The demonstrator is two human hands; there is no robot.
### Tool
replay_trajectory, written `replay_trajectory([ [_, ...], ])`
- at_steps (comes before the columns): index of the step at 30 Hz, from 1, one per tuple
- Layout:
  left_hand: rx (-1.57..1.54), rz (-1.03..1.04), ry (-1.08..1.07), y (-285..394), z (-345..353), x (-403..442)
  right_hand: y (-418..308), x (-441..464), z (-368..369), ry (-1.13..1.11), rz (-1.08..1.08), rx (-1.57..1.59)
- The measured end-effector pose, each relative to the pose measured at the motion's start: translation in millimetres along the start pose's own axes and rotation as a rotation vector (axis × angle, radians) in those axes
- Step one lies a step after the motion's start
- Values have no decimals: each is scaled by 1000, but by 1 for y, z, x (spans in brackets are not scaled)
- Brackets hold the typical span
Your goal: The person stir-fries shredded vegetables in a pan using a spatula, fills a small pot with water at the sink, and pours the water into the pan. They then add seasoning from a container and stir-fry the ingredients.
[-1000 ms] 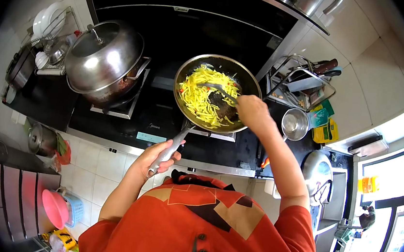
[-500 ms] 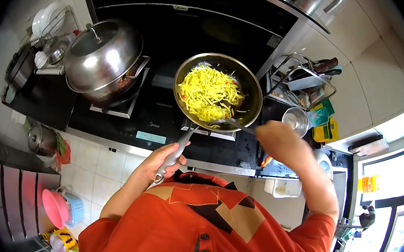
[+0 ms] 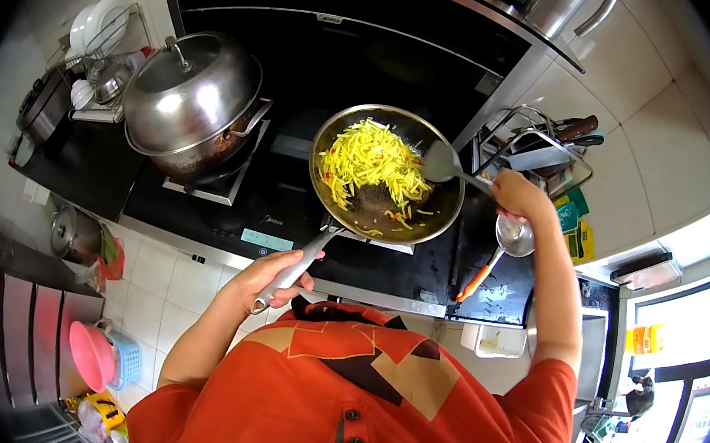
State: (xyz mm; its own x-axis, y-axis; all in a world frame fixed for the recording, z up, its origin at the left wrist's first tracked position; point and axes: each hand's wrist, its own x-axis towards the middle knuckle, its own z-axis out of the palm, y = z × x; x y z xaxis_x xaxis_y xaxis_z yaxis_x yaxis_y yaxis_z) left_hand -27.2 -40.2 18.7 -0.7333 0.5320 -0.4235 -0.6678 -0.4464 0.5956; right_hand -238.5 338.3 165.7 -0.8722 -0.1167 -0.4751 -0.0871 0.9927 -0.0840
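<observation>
My left hand (image 3: 271,280) is closed around the grey handle (image 3: 304,264) of a frying pan (image 3: 456,206) on the stove. Yellow-green shreds (image 3: 371,163) with bits of red lie mostly in the pan's left and upper part, and a few are scattered near its lower rim. My right hand (image 3: 522,195) grips the handle of a dark spatula (image 3: 440,161). The spatula's blade is inside the pan's right side, beside the shreds.
A large lidded pot (image 3: 191,99) stands on the left burner. Right of the pan are a knife rack (image 3: 526,118), a small metal bowl (image 3: 514,237) and an orange-handled tool (image 3: 475,283). A white tray (image 3: 493,341) sits below the counter edge.
The spatula and my right hand have moved up from the pan's lower right edge to its right side. The shreds are pushed up and left, baring the pan's lower middle. The view has shifted slightly.
</observation>
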Motion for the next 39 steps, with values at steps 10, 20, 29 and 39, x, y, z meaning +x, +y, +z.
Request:
replay_trajectory([
  [10, -10, 2, 4, -1, -1, 1, -22, 9, 66, 414, -594, 53],
  [20, -61, -1, -15, -4, -2, 2, -105, 39, 49, 521, -374, -204],
  [29, -111, -19, -39, -5, 0, 2, -102, -82, 19, 487, -601, -495],
  [39, -88, -38, -72, -11, 9, 7, -140, -61, 57, 448, -508, -660],
])
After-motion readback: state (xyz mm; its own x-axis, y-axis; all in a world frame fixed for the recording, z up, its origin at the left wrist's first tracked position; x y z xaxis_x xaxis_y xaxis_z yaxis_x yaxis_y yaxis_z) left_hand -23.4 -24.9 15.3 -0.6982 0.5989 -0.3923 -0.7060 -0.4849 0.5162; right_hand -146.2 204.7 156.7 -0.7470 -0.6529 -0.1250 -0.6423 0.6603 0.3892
